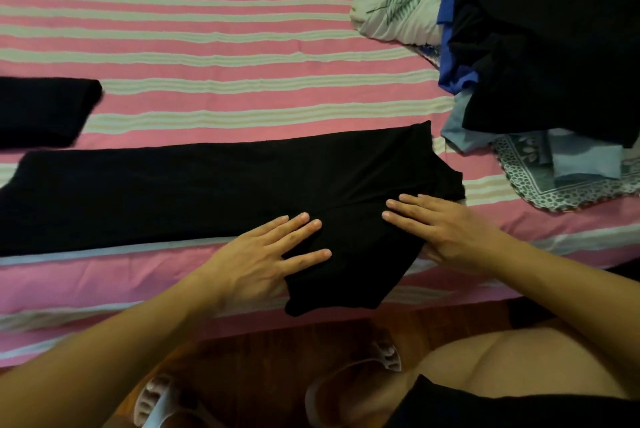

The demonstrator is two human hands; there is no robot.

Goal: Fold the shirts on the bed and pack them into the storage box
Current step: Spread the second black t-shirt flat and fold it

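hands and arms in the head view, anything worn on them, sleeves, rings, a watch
Both forearms are bare to the frame's edge, with no sleeve in view. The left hand and the right hand show no glove, ring, watch or bracelet. The fingernails are short and look unpainted.

Single head cam, wide-angle, worn by the person, pitched forward and steeply down. It looks over the near edge of the bed (214,56) at close range, both forearms entering from the bottom of frame, floor (277,351) under the lower edge. No second view.
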